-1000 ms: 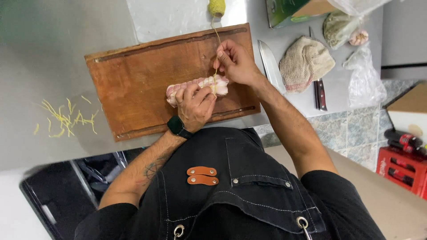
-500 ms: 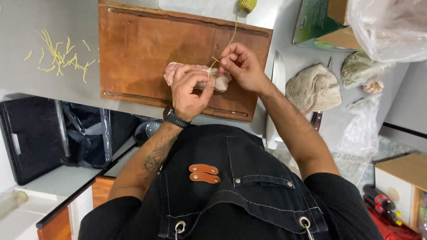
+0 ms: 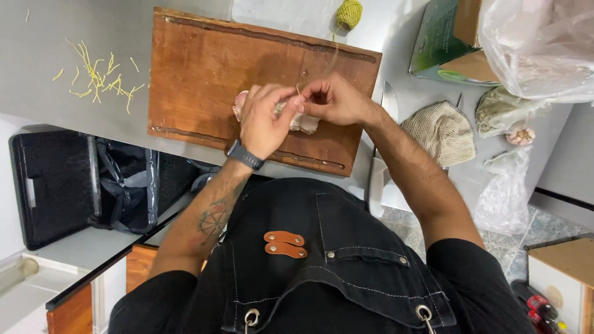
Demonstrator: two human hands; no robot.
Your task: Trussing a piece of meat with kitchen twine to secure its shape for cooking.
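Both hands are down on the wooden cutting board [image 3: 204, 80], right in its lower middle. The left hand [image 3: 263, 120] lies over a pale piece of raw meat [image 3: 303, 122], fingers curled and pressing on it, grip closed around the meat and a strand of twine [image 3: 334, 55]. The right hand [image 3: 334, 99] sits just beside it, touching it, thumb and fingertips pinched narrow on that same thin strand. The twine runs up across the board to a yellow-green ball of twine [image 3: 350, 12] at the far edge of the grey worktop [image 3: 74, 37]. Most of the meat is hidden under the hands; only its ends peek out. A dark watch [image 3: 244, 154] rides on the left wrist. Off to the left, yellow twine scraps [image 3: 99, 77] lie scattered on the worktop. To the right of the board, a knife blade [image 3: 390, 102] lies alongside, then a beige knitted cloth [image 3: 440, 133], and clear plastic bags [image 3: 532, 43] beyond.
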